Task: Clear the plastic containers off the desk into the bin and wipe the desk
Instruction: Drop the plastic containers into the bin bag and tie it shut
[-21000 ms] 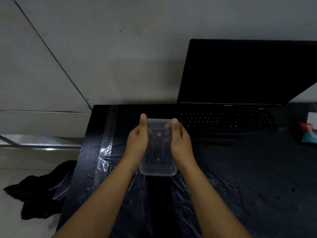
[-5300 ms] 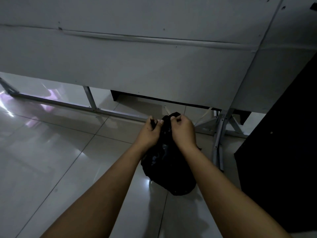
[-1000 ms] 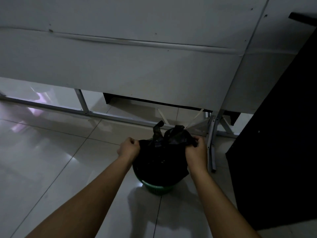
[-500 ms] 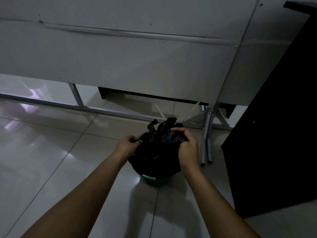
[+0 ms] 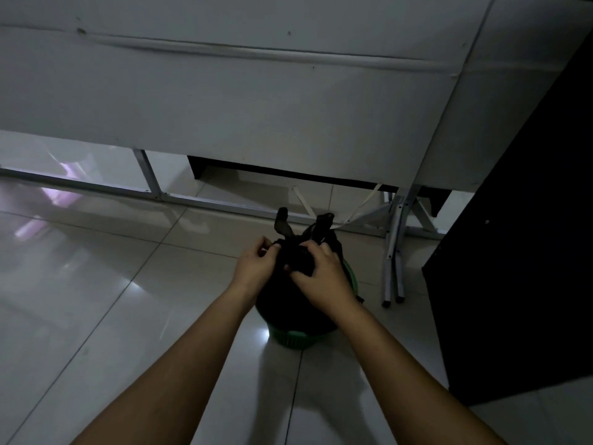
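At the lower centre of the frame, a black plastic bin bag (image 5: pixel 298 311) is seated in a round green plastic bin (image 5: pixel 296 340). Its gathered top is grasped by the left hand (image 5: pixel 256 268) and right hand (image 5: pixel 322 277), apparently pinching the handles. No writing can be read.

The glossy white tiled floor (image 5: pixel 96 300) carries a green plastic bin (image 5: pixel 293 340), grey metal frame legs (image 5: pixel 393 274) just beside it.

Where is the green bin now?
In the head view the bin stands on the floor tiles, centre-right, under the black bag, left of the dark desk.
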